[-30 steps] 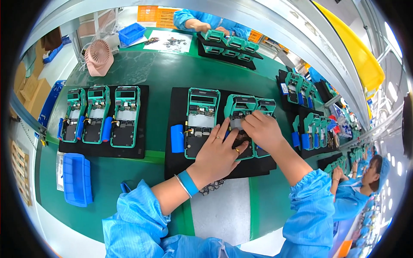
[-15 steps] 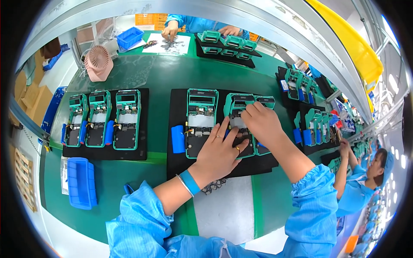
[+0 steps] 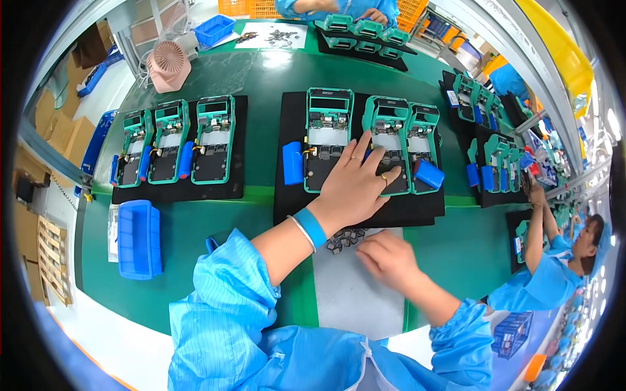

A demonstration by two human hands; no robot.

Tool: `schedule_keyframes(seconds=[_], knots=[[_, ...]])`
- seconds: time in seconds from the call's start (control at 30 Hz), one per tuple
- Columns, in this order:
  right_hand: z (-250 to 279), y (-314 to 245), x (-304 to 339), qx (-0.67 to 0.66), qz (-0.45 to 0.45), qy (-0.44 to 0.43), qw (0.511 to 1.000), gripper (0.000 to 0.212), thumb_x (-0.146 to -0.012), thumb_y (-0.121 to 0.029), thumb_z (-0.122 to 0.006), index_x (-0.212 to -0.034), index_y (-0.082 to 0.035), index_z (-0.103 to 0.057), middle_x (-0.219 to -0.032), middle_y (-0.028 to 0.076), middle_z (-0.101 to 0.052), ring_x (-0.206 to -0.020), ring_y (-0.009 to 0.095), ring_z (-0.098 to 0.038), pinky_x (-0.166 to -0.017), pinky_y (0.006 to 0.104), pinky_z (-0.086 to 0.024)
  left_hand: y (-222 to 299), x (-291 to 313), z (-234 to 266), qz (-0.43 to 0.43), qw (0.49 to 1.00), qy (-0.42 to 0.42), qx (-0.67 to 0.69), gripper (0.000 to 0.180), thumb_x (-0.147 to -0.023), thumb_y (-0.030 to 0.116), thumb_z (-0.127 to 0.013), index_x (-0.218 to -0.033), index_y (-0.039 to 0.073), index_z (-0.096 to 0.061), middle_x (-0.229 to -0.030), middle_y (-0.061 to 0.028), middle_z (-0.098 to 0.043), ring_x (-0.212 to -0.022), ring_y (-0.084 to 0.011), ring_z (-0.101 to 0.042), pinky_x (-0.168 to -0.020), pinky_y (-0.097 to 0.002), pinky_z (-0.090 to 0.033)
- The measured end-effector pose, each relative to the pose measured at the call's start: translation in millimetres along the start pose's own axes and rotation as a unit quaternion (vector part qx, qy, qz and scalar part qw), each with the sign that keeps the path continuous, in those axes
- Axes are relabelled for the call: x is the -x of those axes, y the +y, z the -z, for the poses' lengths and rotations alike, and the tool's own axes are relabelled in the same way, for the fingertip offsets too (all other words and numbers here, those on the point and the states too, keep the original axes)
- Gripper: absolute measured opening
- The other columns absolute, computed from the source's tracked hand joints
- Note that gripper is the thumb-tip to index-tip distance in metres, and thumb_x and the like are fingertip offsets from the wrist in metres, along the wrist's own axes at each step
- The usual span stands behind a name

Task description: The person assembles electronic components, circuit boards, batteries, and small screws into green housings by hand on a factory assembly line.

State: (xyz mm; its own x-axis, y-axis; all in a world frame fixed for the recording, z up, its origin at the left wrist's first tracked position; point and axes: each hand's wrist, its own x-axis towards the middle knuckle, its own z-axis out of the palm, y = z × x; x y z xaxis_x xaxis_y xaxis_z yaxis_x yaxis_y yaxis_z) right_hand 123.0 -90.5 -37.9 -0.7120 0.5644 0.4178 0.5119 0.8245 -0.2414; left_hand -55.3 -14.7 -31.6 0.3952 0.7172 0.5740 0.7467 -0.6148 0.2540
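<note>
My left hand (image 3: 355,179), a blue band on its wrist, lies with fingers spread across the middle green-framed device housing (image 3: 389,130) on a black foam mat (image 3: 297,212). Circuit boards show inside that housing. To its left stands another housing (image 3: 330,120) with a blue battery pack (image 3: 293,163) beside it; to its right, a third housing (image 3: 422,142) has a blue battery (image 3: 429,174) lying over its lower end. My right hand (image 3: 391,260) is closed, fingers curled together beside a pile of small dark parts (image 3: 345,240) on a grey sheet (image 3: 355,300). Anything in its fingertips is hidden.
On the left, another black mat (image 3: 238,186) carries three housings with blue batteries, and a blue bin (image 3: 139,241) stands nearer. A pink fan (image 3: 169,66) sits farther back. Co-workers (image 3: 544,280) work at the right and across the green table (image 3: 261,81). More housings (image 3: 502,166) stand at the right.
My right hand has left the middle housing and come down toward me to the pile of small parts. My left hand stays spread on the housing. The whole view has shifted.
</note>
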Motion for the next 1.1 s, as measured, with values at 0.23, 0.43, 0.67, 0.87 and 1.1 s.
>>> schedule_keyframes(seconds=[0.23,0.43,0.67,0.87,1.1], knots=[[-28.2,-14.6,-8.0,0.061,0.067,-0.051,0.995,0.024,-0.075,-0.013,-0.066,-0.099,-0.012,-0.067,-0.097,0.002,-0.062,-0.089,0.023,-0.061,-0.069,0.0327,-0.056,-0.8,5.6,-0.7,0.007,1.000,-0.016,-0.021,0.054,-0.083,0.035,-0.075,-0.135,0.024,-0.064,-0.141,-0.0136,-0.045,-0.144,-0.0440,-0.028,-0.119,-0.0566,-0.024],[-11.8,-7.8,13.1,0.082,0.020,-0.064,0.994,0.019,-0.075,-0.011,-0.063,-0.094,-0.011,-0.064,-0.096,0.005,-0.061,-0.089,0.025,-0.062,-0.068,0.0339,-0.056,1.4,3.2,0.5,0.012,0.999,-0.036,-0.029,0.054,-0.085,0.037,-0.074,-0.137,0.026,-0.062,-0.143,-0.0136,-0.045,-0.146,-0.0435,-0.025,-0.120,-0.0565,-0.022],[-1.5,-5.7,47.4,0.181,-0.098,-0.062,0.977,0.018,-0.071,-0.008,-0.062,-0.089,-0.005,-0.061,-0.083,0.008,-0.058,-0.078,0.025,-0.062,-0.061,0.0338,-0.055,5.0,-1.1,4.6,0.018,0.998,-0.053,-0.027,0.056,-0.086,0.037,-0.073,-0.139,0.024,-0.061,-0.148,-0.0151,-0.041,-0.148,-0.0435,-0.021,-0.121,-0.0564,-0.018],[3.8,10.8,60.1,0.106,-0.042,-0.031,0.993,0.019,-0.072,-0.008,-0.061,-0.090,-0.004,-0.064,-0.080,0.007,-0.058,-0.076,0.024,-0.063,-0.059,0.0341,-0.055,41.8,-27.2,4.7,-0.027,1.000,-0.012,0.004,0.063,-0.085,0.031,-0.072,-0.143,0.017,-0.053,-0.150,-0.0210,-0.039,-0.146,-0.0420,-0.028,-0.117,-0.0608,-0.023],[8.3,14.2,40.5,0.149,0.063,-0.151,0.975,0.008,-0.070,-0.012,-0.064,-0.075,-0.006,-0.066,-0.075,0.007,-0.064,-0.072,0.023,-0.066,-0.057,0.0337,-0.057,63.4,-80.6,-39.8,-0.068,0.994,-0.068,-0.046,0.060,-0.079,0.028,-0.078,-0.131,0.007,-0.058,-0.121,-0.0168,-0.056,-0.121,-0.0355,-0.050,-0.103,-0.0547,-0.040]])
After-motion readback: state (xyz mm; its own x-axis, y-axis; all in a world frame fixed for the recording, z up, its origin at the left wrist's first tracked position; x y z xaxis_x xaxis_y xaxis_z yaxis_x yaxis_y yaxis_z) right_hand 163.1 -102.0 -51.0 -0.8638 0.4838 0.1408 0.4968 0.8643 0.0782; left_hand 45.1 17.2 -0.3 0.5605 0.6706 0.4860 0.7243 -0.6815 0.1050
